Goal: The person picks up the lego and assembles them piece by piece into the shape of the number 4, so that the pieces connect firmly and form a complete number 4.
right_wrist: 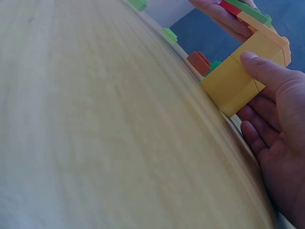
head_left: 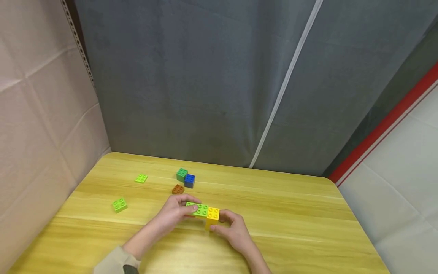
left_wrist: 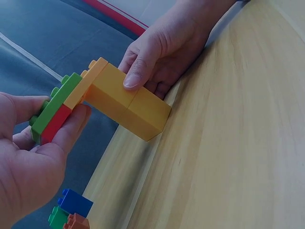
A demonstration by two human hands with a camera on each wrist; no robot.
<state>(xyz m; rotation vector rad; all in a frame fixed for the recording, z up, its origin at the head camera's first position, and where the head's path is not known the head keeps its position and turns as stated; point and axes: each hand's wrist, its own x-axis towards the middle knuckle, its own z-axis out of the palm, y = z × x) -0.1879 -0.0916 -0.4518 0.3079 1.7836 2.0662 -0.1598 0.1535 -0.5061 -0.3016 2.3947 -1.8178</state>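
Observation:
An L-shaped toy brick build is held between both hands. Its flat arm has a light green brick (head_left: 202, 210) over a thin red brick (left_wrist: 56, 125), joined to a yellow-orange plate (left_wrist: 86, 85). Under that plate, two yellow bricks (left_wrist: 128, 106) form a column whose lower end is at the tabletop; whether it touches, I cannot tell. My left hand (head_left: 172, 213) pinches the green and red end, thumb on the studs and fingers beneath. With thumb and fingers on opposite sides, my right hand (head_left: 237, 231) grips the yellow column.
Beyond the left hand, a brown brick (head_left: 178, 189), a dark green brick (head_left: 182, 174) and a blue brick (head_left: 189, 181) sit close together on the wooden table (head_left: 291, 220). Farther left lie a light green brick (head_left: 119, 205) and a thin light green plate (head_left: 141, 178). A grey curtain (head_left: 191, 87) hangs behind.

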